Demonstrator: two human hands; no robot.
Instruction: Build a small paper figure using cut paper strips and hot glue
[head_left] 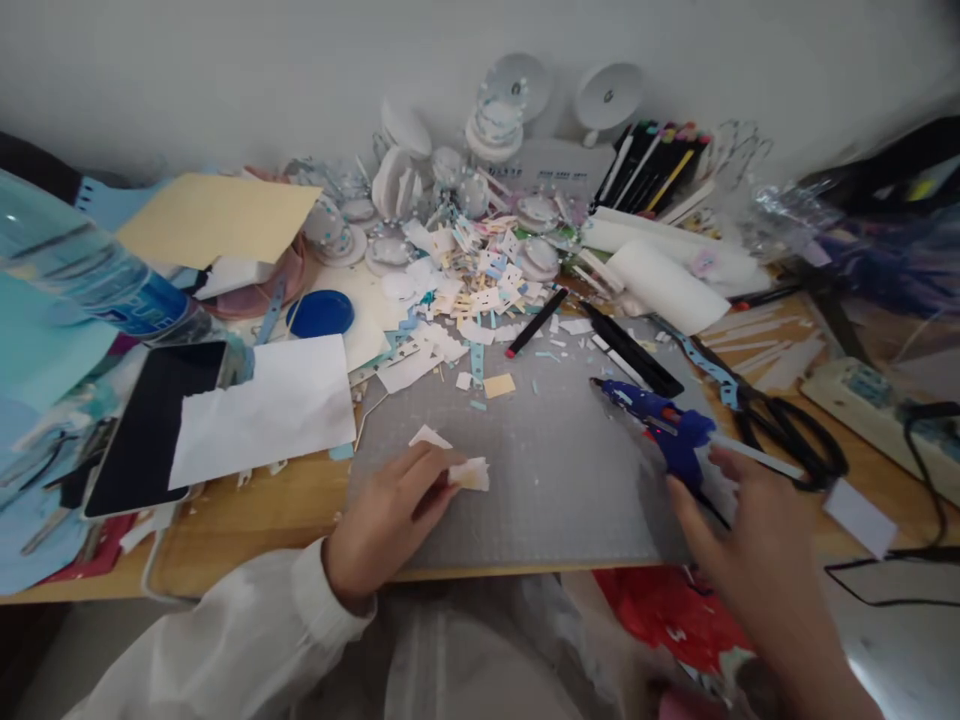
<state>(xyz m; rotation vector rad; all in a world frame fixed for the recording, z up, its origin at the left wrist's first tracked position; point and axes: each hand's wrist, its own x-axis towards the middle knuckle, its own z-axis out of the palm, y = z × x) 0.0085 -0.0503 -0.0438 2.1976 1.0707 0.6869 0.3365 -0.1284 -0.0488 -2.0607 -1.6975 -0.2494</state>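
My left hand (pixel 397 510) rests on the grey cutting mat (pixel 555 500) near its front edge. Its thumb and fingers pinch a small piece of white and cream paper (pixel 471 474). Just behind those fingers lies another white paper scrap (pixel 430 437). On the mat's right side a blue glue gun (pixel 660 420) lies with its nozzle toward the back left, a white glue stick (pixel 757 455) sticking out of its rear. Beside that rear end is my right hand (pixel 757 540), slightly blurred, with thumb and fingers apart and nothing visible between them.
Black scissors (pixel 791 435) lie right of the glue gun, a black cutter (pixel 634 350) and a marker (pixel 536 323) behind it. Paper scraps (pixel 487 270) pile at the back. A phone (pixel 161 430), torn paper (pixel 270 400) and water bottle (pixel 97 270) stand left; a power strip (pixel 877 410) right.
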